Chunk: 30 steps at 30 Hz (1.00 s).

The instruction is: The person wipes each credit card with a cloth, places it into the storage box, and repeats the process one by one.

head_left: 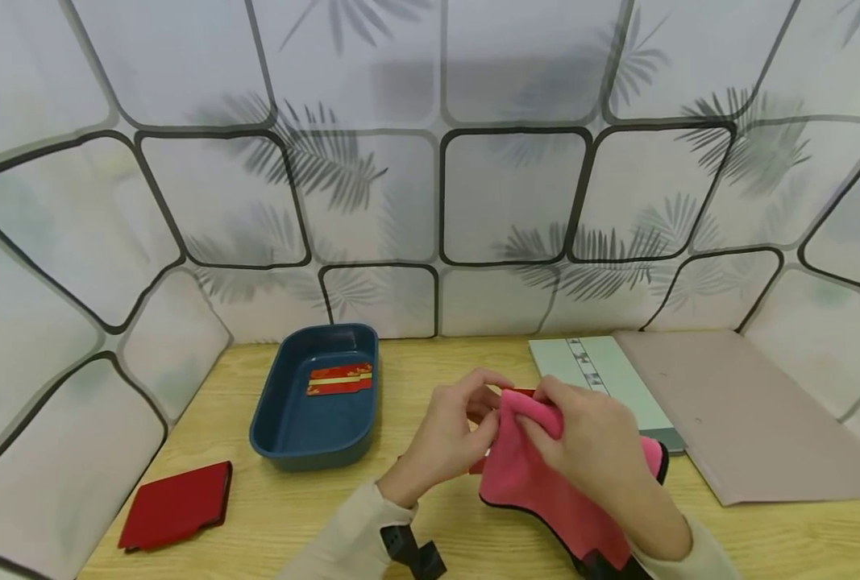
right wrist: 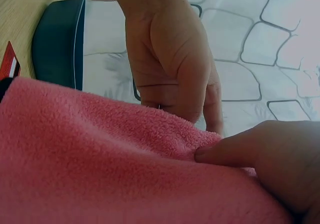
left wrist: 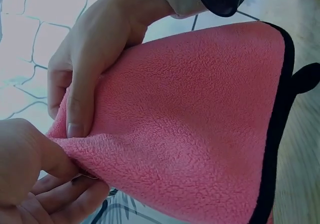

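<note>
Pale wooden tabletop (head_left: 415,374); both hands (head_left: 596,435) pinching fluffy pink cloth (head_left: 531,479), black-edged, softly creased, bunched at fingertips.

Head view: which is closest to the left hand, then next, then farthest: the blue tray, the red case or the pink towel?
1. Pink towel, at the left hand's fingertips.
2. Blue tray, left of the hand.
3. Red case, far left.
</note>
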### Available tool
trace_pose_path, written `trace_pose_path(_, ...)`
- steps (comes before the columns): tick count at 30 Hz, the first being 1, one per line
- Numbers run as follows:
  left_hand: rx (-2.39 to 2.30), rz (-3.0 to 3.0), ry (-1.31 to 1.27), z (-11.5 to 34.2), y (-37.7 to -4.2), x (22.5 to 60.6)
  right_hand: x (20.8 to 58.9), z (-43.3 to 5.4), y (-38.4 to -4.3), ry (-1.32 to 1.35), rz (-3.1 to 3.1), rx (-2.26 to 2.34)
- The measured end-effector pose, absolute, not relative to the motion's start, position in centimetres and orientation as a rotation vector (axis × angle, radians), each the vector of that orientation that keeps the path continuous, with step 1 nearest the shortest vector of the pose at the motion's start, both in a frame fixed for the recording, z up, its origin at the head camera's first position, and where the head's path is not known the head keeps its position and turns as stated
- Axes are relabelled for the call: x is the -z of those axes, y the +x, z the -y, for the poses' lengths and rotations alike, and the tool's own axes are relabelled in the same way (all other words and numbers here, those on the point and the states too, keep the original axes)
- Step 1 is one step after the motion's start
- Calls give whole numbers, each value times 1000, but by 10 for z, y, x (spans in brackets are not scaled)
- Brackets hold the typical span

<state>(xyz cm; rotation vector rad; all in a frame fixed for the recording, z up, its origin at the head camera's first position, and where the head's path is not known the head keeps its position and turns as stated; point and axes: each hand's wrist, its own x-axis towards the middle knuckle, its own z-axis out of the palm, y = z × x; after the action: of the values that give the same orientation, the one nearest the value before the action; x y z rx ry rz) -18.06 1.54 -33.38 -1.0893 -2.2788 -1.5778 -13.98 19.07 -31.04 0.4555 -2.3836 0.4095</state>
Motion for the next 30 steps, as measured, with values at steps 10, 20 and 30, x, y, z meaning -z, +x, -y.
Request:
trace_pose_path(10, 1594, 2294, -1027, -14, -183, 336, 309, -196, -144, 427, 2427, -457)
trace_pose_path(20, 1615, 2289, -865, -10, -185, 332, 304, -210, -148, 294, 2549, -478)
trace_pose_path(30, 1649, 2282, -843, -5, -188, 330, 301, -219, -151, 244, 2537, -429)
